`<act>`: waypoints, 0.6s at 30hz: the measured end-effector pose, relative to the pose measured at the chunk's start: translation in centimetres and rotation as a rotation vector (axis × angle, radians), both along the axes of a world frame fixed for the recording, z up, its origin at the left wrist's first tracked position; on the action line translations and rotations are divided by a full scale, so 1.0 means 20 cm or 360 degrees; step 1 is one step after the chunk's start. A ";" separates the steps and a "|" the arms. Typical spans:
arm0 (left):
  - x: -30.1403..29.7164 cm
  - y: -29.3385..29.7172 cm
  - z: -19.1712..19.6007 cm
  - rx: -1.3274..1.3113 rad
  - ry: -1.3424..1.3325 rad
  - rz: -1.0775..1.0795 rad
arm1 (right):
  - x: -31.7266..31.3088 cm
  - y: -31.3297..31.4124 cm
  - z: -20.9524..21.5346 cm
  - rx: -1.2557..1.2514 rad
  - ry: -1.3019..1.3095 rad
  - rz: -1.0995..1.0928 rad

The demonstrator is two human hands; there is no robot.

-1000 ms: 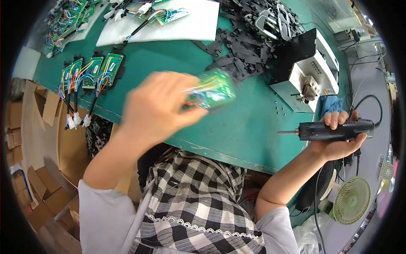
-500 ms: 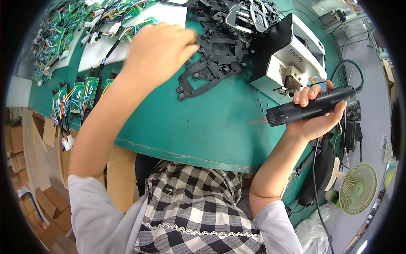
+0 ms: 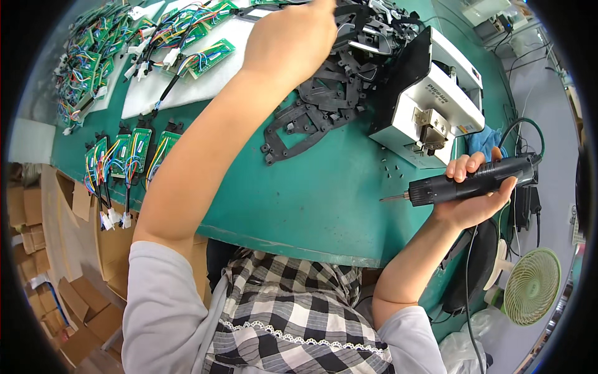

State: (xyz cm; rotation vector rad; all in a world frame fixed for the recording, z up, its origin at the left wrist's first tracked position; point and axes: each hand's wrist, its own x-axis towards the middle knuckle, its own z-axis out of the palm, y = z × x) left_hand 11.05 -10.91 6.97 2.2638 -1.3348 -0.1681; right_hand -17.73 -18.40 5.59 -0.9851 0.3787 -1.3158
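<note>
My right hand is wrapped round a black electric screwdriver, its bit pointing left above the green table. Stretched far forward, my left hand is at the heap of black plastic frames near the top edge. Its fingertips are turned away and partly cut off, so what they grip, if anything, does not show. A white and black screw feeder stands between the heap and the screwdriver. Several small screws lie loose beside it.
Green circuit boards with coloured wires lie on white foam at the left. More boards on black holders line the left table edge. A small green fan stands at the right, near the hanging screwdriver cord. Cardboard boxes fill the lower left.
My left hand has moved forward and to the right, to the far end of the heap of black frames. The screwdriver stays in my right hand, slightly further right and lower in view.
</note>
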 end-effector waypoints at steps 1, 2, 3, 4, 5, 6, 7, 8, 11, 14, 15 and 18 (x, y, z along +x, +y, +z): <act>0.04 0.03 0.03 -0.0007 0.0250 0.0058 | -0.01 0.00 0.00 -0.0020 0.0004 -0.0004; -0.01 0.12 -0.06 -0.0773 0.0190 0.0066 | -0.01 -0.01 0.00 -0.0040 0.0008 -0.0004; -0.01 0.19 -0.10 -0.0657 0.0715 0.0070 | -0.02 -0.01 0.00 -0.0028 -0.0015 0.0014; -0.07 0.27 -0.07 -0.0528 0.1245 0.0064 | -0.03 -0.02 0.00 -0.0020 -0.0032 0.0023; -0.13 0.36 -0.10 -0.0292 0.1404 -0.0049 | -0.04 -0.02 0.01 -0.0014 -0.0053 0.0034; -0.18 0.44 -0.15 -0.0054 0.1555 -0.0160 | -0.04 -0.03 0.01 -0.0021 -0.0059 0.0043; -0.27 0.50 -0.19 0.0017 0.1325 -0.0368 | -0.04 -0.03 0.01 -0.0023 -0.0063 0.0049; -0.35 0.54 -0.23 0.0089 0.1092 -0.0568 | -0.03 -0.03 0.01 -0.0023 -0.0064 0.0056; -0.47 0.52 -0.26 0.0345 -0.0017 -0.0588 | -0.02 -0.02 -0.01 -0.0036 -0.0029 -0.0005; -0.22 0.48 -0.09 0.0040 -0.0371 -0.0109 | -0.03 -0.01 -0.02 -0.0051 0.0007 -0.0086; 0.00 0.50 -0.15 -0.0092 -0.0606 0.0162 | -0.03 -0.01 -0.02 -0.0043 0.0000 -0.0071; 0.41 0.62 -0.17 0.0493 -0.0951 0.0289 | -0.01 -0.01 -0.01 -0.0020 0.0008 -0.0114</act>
